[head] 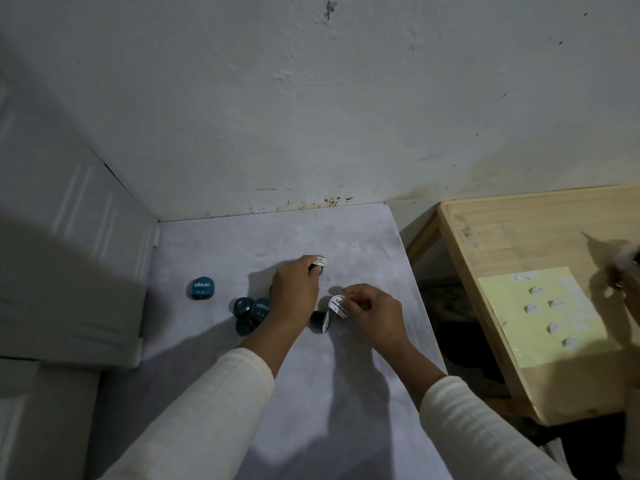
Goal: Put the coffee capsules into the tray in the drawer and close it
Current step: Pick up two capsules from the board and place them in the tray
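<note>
Two capsules are in hand: the left hand [294, 289] grips a white-lidded capsule [318, 263] at its fingertips, lid tilted up and away from the person, and the right hand [372, 311] pinches a second white-lidded capsule [337, 306] by the rim, lid facing left toward the other hand. A third white-lidded capsule [319, 322] lies on its side just below and left of the right hand's fingers, its short axis roughly level with the table [346, 393], dark body pointing left. A cluster of teal capsules [251, 315] lies just left of the left wrist, tipped at mixed angles; a single teal capsule [202, 289] sits farther left, lid facing the camera. The step in hand appears to be collection from the table. No drawer or tray can be identified in view, so the next move likely calls for carrying both held capsules to it, then seating each one. To the right of the right hand, well apart, stands a wooden table [491, 237] bearing a yellow sheet [512, 327].
</note>
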`<state>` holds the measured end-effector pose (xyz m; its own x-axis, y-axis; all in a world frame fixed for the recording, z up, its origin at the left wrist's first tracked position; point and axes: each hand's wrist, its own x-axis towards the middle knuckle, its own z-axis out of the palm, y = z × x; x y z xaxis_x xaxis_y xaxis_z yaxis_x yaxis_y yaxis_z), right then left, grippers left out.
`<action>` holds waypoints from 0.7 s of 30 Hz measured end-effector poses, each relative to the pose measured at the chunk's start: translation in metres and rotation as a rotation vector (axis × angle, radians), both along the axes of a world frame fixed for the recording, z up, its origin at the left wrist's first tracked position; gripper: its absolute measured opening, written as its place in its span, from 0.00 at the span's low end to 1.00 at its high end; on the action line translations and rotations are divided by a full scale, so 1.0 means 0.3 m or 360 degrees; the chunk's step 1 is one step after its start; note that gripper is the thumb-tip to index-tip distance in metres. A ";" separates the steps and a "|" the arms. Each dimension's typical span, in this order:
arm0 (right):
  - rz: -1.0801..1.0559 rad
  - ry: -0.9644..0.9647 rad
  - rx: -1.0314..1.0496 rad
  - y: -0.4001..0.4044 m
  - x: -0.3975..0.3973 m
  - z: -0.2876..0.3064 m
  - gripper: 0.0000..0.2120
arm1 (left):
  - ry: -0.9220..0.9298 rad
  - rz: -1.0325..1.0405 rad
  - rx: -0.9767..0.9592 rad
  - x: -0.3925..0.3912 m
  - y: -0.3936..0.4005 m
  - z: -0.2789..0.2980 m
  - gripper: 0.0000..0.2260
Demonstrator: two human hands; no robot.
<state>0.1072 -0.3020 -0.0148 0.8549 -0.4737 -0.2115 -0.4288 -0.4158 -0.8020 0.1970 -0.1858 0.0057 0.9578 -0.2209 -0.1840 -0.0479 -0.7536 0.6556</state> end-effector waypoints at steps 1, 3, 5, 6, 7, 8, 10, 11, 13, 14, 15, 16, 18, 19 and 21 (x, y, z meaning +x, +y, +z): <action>0.0002 0.0000 -0.0002 0.001 0.002 -0.002 0.08 | 0.0009 0.0009 -0.0016 0.002 -0.002 0.001 0.13; -0.0008 0.0003 0.0008 0.004 0.005 -0.005 0.08 | 0.0027 0.0020 -0.0038 0.004 -0.005 0.001 0.14; -0.0014 0.0018 0.0020 0.006 0.006 -0.005 0.08 | 0.0049 0.0040 -0.0071 0.002 -0.008 0.001 0.14; -0.0015 0.0028 0.0029 0.007 0.006 -0.006 0.08 | 0.0061 0.0055 -0.0086 0.001 -0.009 0.002 0.14; -0.0018 0.0033 0.0049 0.008 0.005 -0.008 0.07 | 0.0075 0.0071 -0.0102 0.001 -0.010 0.002 0.14; -0.0024 0.0035 0.0071 0.009 0.005 -0.010 0.07 | 0.0094 0.0086 -0.0121 0.001 -0.011 0.004 0.14; -0.0036 0.0050 0.0104 0.011 0.003 -0.015 0.06 | 0.0121 0.0109 -0.0167 0.001 -0.013 0.009 0.14; -0.0049 0.0065 0.0115 0.012 0.001 -0.018 0.06 | 0.0129 0.0126 -0.0194 0.000 -0.014 0.013 0.13; -0.0079 0.0093 0.0136 0.013 -0.005 -0.020 0.07 | 0.0143 0.0175 -0.0241 -0.004 -0.015 0.019 0.13; -0.0088 0.0103 0.0146 0.013 -0.010 -0.017 0.07 | 0.0153 0.0204 -0.0259 -0.006 -0.015 0.020 0.12; -0.0097 0.0108 0.0162 0.014 -0.014 -0.012 0.07 | 0.0162 0.0231 -0.0275 -0.007 -0.015 0.020 0.12; -0.0112 0.0102 0.0185 0.013 -0.019 -0.005 0.07 | 0.0172 0.0255 -0.0289 -0.007 -0.016 0.018 0.11; -0.0153 0.0082 0.0237 0.010 -0.028 0.010 0.06 | 0.0201 0.0312 -0.0316 -0.007 -0.017 0.013 0.10; -0.0167 0.0076 0.0247 0.008 -0.033 0.017 0.06 | 0.0220 0.0339 -0.0329 -0.008 -0.018 0.012 0.10; -0.0188 0.0073 0.0249 0.004 -0.040 0.026 0.06 | 0.0250 0.0379 -0.0355 -0.010 -0.018 0.015 0.09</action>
